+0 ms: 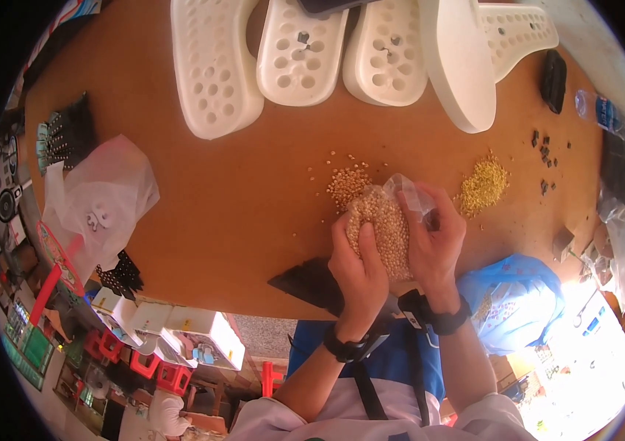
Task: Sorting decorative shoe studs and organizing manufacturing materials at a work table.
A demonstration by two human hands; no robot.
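Note:
A clear plastic bag (pixel 382 231) full of small, round, tan bead-like pieces is between my hands above the table's near edge. My left hand (pixel 358 268) grips its left side, with the thumb pressed on the front. On the other side, my right hand (pixel 436 239) has its fingers closed on the bag near the loose clear plastic of its top. Just beyond the bag lies a small heap of the same tan pieces (pixel 347 184), a few scattered around it. Right of my hands is a pile of yellow, gold-looking small pieces (pixel 483 185).
White sole-shaped pieces with round holes (pixel 213 81) line the far side. At right are dark bits (pixel 545 151), a black case (pixel 553 81) and a plastic bottle (pixel 610 117). A blue plastic bag (pixel 511 301) sits near right; a whitish bag (pixel 106 198) lies left.

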